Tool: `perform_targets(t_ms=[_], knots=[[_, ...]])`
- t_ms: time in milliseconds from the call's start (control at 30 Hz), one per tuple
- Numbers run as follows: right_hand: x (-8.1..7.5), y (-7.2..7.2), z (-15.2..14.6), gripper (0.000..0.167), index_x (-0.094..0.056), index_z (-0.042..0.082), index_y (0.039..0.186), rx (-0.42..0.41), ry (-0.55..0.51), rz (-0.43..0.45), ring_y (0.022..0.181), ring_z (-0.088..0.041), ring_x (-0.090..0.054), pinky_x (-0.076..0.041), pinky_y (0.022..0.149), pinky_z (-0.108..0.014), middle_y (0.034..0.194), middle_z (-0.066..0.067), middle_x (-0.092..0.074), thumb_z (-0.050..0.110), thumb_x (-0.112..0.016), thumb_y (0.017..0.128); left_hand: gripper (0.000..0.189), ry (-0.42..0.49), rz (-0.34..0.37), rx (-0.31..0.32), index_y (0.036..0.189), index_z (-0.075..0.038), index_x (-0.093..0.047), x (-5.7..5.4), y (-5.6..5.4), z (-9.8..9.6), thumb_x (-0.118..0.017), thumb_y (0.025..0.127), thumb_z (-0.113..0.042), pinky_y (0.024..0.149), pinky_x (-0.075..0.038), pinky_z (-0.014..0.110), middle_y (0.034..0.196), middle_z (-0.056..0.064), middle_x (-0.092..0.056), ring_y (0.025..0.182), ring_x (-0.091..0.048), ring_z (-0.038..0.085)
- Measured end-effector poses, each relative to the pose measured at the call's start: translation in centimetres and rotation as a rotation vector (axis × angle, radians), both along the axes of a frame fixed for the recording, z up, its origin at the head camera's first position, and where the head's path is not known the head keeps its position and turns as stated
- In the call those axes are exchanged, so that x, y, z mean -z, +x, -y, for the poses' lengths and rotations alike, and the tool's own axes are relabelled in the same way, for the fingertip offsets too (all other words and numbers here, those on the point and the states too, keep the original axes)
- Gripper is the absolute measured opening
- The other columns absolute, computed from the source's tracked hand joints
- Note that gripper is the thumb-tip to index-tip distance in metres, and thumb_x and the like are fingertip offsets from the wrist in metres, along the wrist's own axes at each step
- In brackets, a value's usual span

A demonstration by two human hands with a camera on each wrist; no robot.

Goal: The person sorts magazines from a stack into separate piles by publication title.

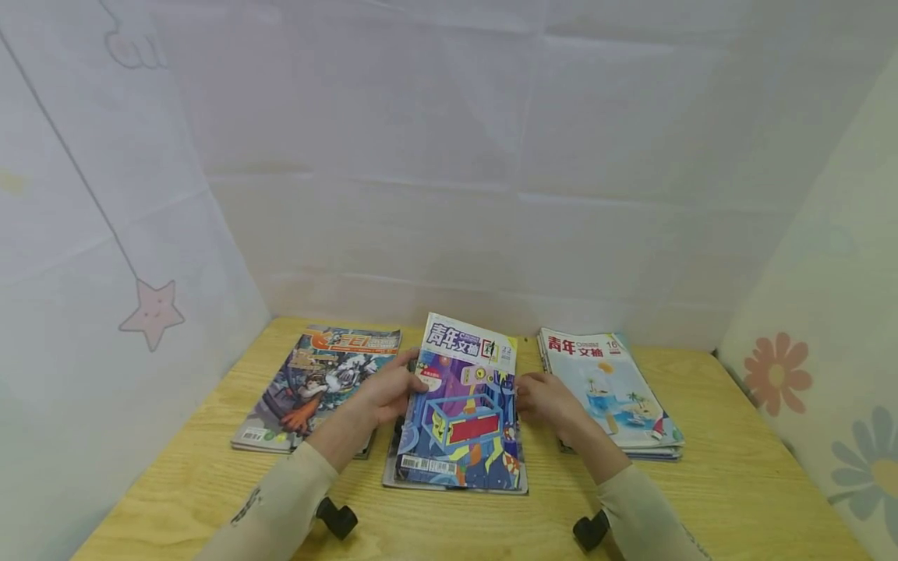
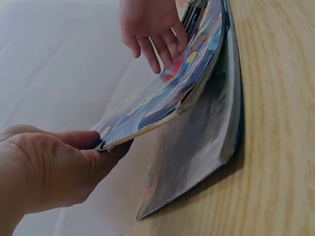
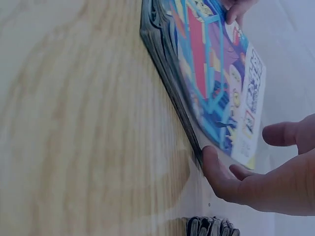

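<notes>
My left hand (image 1: pixel 391 389) pinches the left edge of a colourful magazine (image 1: pixel 459 425) between thumb and fingers. In the left wrist view that edge is raised, with a gap over another magazine (image 2: pixel 197 152) lying beneath it on the table. The top magazine's cover is purple and blue with a white title band. My right hand (image 1: pixel 550 401) is at the right edge of the magazines, thumb held apart and fingers fairly straight. One fingertip (image 3: pixel 210 156) is right at the side of the stack in the right wrist view.
To the left lies a pile of magazines with a dark comic-style cover (image 1: pixel 323 389). On the right is another stack topped by a pale blue cover (image 1: pixel 606 393). All are on a wooden table (image 1: pixel 449 526), with light cloth walls (image 1: pixel 435 156) behind and at both sides.
</notes>
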State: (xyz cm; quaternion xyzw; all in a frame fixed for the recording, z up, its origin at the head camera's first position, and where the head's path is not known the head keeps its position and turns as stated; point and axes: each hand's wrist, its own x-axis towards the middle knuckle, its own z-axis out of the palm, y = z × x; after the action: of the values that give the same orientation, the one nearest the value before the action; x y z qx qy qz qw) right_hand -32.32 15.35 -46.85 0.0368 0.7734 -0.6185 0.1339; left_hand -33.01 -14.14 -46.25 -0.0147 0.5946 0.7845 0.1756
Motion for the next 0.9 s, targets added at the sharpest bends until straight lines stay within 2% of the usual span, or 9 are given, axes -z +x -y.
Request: perform_targets(t_ms=[100, 267, 433, 633, 800, 900], knots=[[0.1, -0.2, 0.1, 0.051, -0.050, -0.005, 0.142, 0.003, -0.023, -0.002, 0.108, -0.030, -0.065, -0.054, 0.092, -0.045, 0.127, -0.021, -0.062, 0.033, -0.049, 0.108, 0.088, 0.008, -0.017, 0.008, 0.161, -0.015, -0.019, -0.4, 0.0, 0.2, -0.051, 0.087, 0.020, 0.085, -0.056, 0.051, 0.131, 0.028, -0.057, 0.103, -0.067, 0.036], [0.1, -0.3, 0.2, 0.048, -0.060, -0.001, 0.135, -0.053, -0.079, -0.004, 0.105, -0.032, -0.065, -0.054, 0.091, -0.046, 0.119, -0.020, -0.065, 0.035, -0.042, 0.109, 0.084, 0.030, -0.023, 0.000, 0.159, -0.016, -0.024, -0.7, -0.2, 0.5, -0.051, 0.088, 0.019, 0.087, -0.056, 0.050, 0.133, 0.028, -0.056, 0.107, -0.065, 0.036], [0.2, -0.2, 0.0, 0.053, -0.052, 0.001, 0.142, -0.079, -0.156, 0.013, 0.106, -0.033, -0.065, -0.053, 0.092, -0.045, 0.120, -0.022, -0.063, 0.040, -0.040, 0.109, 0.082, 0.062, -0.021, -0.012, 0.159, -0.016, -0.023, -0.9, -0.4, 0.8, -0.050, 0.090, 0.018, 0.088, -0.056, 0.049, 0.134, 0.028, -0.055, 0.108, -0.065, 0.036], [0.0, -0.3, -0.4, 0.052, -0.041, 0.007, 0.151, -0.151, -0.388, -0.016, 0.118, -0.035, -0.060, -0.052, 0.096, -0.049, 0.136, -0.023, -0.055, 0.040, -0.038, 0.110, 0.085, 0.089, -0.024, -0.049, 0.162, -0.016, -0.020, -1.1, -0.5, 1.0, -0.050, 0.090, 0.019, 0.091, -0.055, 0.048, 0.138, 0.027, -0.053, 0.108, -0.065, 0.035], [-0.6, -0.3, -0.7, 0.050, -0.026, 0.017, 0.160, -0.226, -0.587, 0.001, 0.128, -0.035, -0.051, -0.051, 0.096, -0.050, 0.152, -0.020, -0.039, 0.031, -0.033, 0.112, 0.087, 0.142, -0.039, -0.058, 0.163, -0.016, -0.017, -1.7, -0.7, 1.2, -0.048, 0.090, 0.020, 0.093, -0.054, 0.049, 0.141, 0.027, -0.050, 0.110, -0.065, 0.035], [-0.7, -0.3, -1.0, 0.054, -0.020, 0.021, 0.163, -0.265, -0.683, 0.026, 0.126, -0.035, -0.052, -0.049, 0.098, -0.051, 0.155, -0.020, -0.037, 0.022, -0.035, 0.111, 0.087, 0.176, -0.044, -0.052, 0.164, -0.017, -0.016, -1.8, -0.8, 1.2, -0.047, 0.091, 0.020, 0.095, -0.053, 0.049, 0.144, 0.027, -0.047, 0.113, -0.063, 0.034]])
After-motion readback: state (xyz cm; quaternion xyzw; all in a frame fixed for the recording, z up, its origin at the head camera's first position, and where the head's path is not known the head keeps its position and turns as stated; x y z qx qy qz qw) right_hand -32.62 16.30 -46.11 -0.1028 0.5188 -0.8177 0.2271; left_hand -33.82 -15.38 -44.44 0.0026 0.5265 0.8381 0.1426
